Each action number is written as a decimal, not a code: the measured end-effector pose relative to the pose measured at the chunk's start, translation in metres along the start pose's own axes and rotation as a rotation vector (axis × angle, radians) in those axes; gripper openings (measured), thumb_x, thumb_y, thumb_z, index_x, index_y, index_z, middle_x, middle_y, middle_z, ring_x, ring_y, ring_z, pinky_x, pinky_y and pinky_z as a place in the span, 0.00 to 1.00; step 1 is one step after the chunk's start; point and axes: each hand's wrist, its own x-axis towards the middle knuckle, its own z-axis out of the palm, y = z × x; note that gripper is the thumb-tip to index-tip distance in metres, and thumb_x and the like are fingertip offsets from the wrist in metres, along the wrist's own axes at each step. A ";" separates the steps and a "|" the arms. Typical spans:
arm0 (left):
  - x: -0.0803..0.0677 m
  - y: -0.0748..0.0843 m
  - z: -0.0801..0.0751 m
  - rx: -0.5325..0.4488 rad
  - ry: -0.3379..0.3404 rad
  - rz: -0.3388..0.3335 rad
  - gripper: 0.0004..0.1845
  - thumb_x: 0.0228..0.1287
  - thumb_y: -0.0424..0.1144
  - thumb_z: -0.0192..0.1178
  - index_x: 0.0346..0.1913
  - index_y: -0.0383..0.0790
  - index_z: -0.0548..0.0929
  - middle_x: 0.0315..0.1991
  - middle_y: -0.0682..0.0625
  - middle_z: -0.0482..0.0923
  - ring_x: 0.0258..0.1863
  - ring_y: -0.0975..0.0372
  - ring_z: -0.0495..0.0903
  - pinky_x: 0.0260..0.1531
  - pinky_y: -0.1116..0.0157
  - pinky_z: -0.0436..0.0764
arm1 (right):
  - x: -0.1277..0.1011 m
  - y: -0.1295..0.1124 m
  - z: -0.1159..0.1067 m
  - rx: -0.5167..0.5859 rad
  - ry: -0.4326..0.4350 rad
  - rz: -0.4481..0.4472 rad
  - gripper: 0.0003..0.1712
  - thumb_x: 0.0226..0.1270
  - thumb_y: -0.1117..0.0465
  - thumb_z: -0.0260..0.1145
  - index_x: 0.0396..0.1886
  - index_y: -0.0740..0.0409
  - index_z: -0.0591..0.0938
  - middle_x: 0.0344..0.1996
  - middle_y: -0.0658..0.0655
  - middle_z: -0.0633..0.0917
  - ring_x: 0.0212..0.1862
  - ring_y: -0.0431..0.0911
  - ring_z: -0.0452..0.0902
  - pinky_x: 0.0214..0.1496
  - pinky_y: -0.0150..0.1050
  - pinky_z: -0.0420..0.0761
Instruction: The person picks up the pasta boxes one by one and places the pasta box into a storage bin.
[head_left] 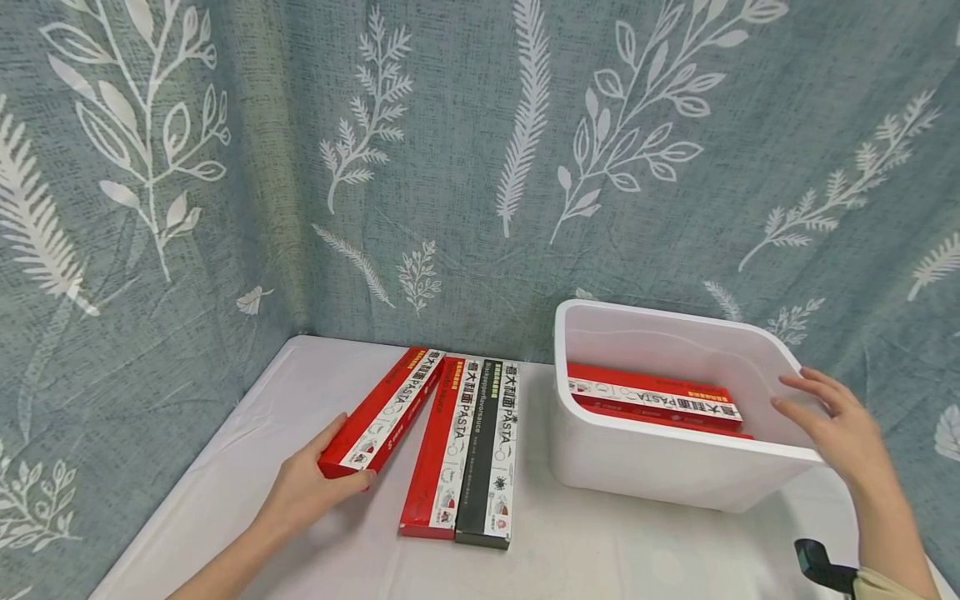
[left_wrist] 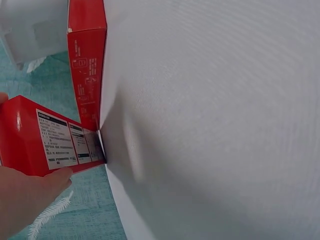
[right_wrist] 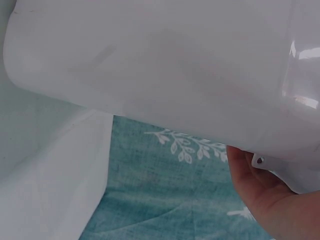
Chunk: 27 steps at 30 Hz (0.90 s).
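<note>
My left hand (head_left: 311, 479) grips the near end of a red pasta box (head_left: 386, 412) between thumb and fingers. That end is tilted up off the table, while the far end is low by the cloth, as the left wrist view also shows. Just right of it a second red pasta box (head_left: 437, 450) and a black pasta box (head_left: 489, 454) lie side by side. At the right, my right hand (head_left: 836, 417) holds the rim of a white plastic bin (head_left: 645, 467), fingers hooked over its right end. Inside the bin lie red pasta boxes (head_left: 652, 396), partly hidden by the front wall.
A white cloth (head_left: 585, 550) covers the table. Behind it and along both sides hangs a grey-green leaf-patterned curtain (head_left: 465, 167). The bin stands close to the back curtain, right of the loose boxes.
</note>
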 end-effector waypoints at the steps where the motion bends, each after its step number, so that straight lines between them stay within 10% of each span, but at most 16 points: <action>1: 0.000 0.000 0.000 -0.004 0.002 -0.002 0.48 0.55 0.44 0.69 0.75 0.34 0.56 0.66 0.33 0.66 0.59 0.47 0.69 0.45 0.57 0.80 | 0.000 0.000 0.000 0.000 0.000 0.003 0.39 0.72 0.43 0.57 0.70 0.68 0.65 0.75 0.70 0.48 0.72 0.74 0.38 0.57 0.79 0.52; 15: -0.004 -0.001 -0.011 -0.178 0.037 -0.067 0.42 0.62 0.41 0.63 0.77 0.43 0.55 0.69 0.36 0.60 0.63 0.47 0.60 0.41 0.64 0.81 | 0.000 0.001 0.001 -0.005 0.007 -0.015 0.39 0.72 0.44 0.56 0.70 0.68 0.65 0.75 0.70 0.49 0.71 0.74 0.38 0.57 0.79 0.51; 27: -0.011 0.020 -0.019 -0.386 0.065 0.102 0.38 0.65 0.33 0.60 0.76 0.45 0.57 0.71 0.44 0.58 0.59 0.61 0.60 0.40 0.73 0.79 | 0.000 0.001 0.001 -0.001 0.009 -0.018 0.39 0.72 0.44 0.57 0.70 0.68 0.65 0.75 0.70 0.49 0.71 0.74 0.38 0.56 0.79 0.52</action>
